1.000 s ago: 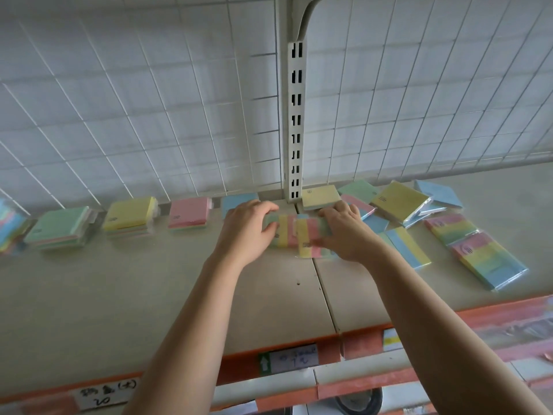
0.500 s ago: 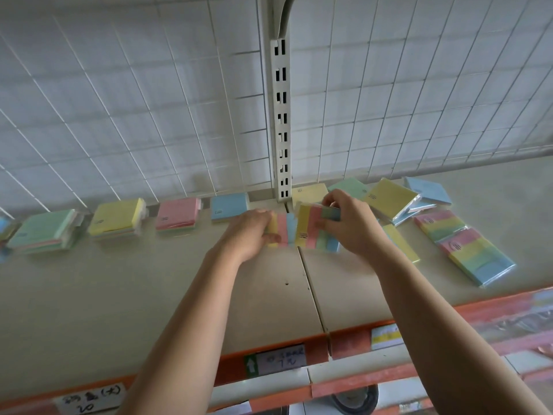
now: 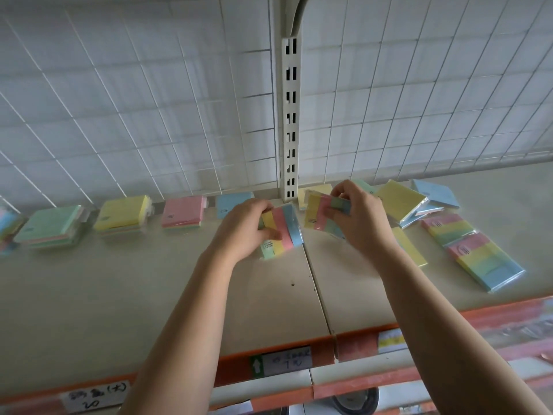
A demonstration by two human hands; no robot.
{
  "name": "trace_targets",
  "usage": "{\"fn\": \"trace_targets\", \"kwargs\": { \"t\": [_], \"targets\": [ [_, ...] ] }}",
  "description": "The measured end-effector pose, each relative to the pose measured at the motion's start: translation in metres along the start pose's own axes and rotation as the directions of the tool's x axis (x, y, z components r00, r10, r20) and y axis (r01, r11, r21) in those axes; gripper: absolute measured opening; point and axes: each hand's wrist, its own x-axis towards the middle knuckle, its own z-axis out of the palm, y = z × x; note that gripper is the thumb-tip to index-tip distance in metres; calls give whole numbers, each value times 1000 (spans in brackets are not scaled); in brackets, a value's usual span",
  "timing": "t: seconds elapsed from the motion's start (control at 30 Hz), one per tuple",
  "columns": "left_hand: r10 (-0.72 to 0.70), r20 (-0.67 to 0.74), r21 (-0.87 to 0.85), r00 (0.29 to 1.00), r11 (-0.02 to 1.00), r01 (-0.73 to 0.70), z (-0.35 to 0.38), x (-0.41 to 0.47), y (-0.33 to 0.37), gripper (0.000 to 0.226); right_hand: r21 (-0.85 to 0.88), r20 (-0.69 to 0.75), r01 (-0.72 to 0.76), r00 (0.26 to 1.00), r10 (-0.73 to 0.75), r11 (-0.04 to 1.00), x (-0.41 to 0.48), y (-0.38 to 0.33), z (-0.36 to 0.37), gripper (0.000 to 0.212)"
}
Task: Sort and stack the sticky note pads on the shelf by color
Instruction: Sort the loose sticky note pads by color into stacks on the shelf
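My left grip (image 3: pixel 250 232) is curled round one striped pad (image 3: pixel 284 227), with the thumb across its face. My right grip (image 3: pixel 360 224) pinches a second striped pad (image 3: pixel 317 217) near its top edge. Both pads are tilted up over the middle of the shelf (image 3: pixel 149 295), side by side and just apart, below the upright post (image 3: pixel 288 115) at twelve o'clock.

I judge I am pairing the multicolour pads into one pile. The next move calls for laying one on the other with the stripes running the same way, squaring the edges, and setting the pair down flat. Two more striped packs (image 3: pixel 478 259) lie at four o'clock from my right grip, and they look like a natural home for these.

From my left grip, the sorted row runs out toward nine o'clock along the back: a blue pad (image 3: pixel 232 202) just behind my knuckles, then the pink stack (image 3: pixel 184 215), yellow stack (image 3: pixel 122 215) and green stack (image 3: pixel 48 226).

At two o'clock from my right grip is the unsorted heap (image 3: pixel 419 202) of yellow and blue pads, lying crookedly on each other, and a loose yellow pad (image 3: pixel 414 248) sits under my right wrist. That heap crowds any sweep to the right. The wrappers look glossy, so I'd expect stacked pads to slide.
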Motion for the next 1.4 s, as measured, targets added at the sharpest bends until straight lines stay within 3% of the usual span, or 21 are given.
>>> {"fn": "trace_targets", "kwargs": {
  "t": [0.07, 0.2, 0.47, 0.8, 1.4],
  "targets": [
    [0, -38, -8, 999, 1000, 0, -6, -6, -2, 25, 5, -8, 6, 1000, -6, 1000, 2, -4, 3, 21],
    [30, -113, 9, 993, 1000, -29, -19, -15, -12, 13, 0, 12, 23, 1000, -23, 1000, 4, -13, 14, 18],
    [56, -209, 35, 976, 998, -50, -50, -41, -53, 13, 11, 77, 116, 990, -117, 993, 5, -59, 58, 19],
    [-32, -259, 98, 965, 993, 59, -117, -90, -134, 16, 56, 153, 210, 964, -216, 976, -1, -147, 133, 17],
    [-95, -318, 104, 943, 986, 134, -209, -168, -265, 14, 163, 188, 201, 955, -231, 966, -22, -282, 251, 20]
  ]
}}
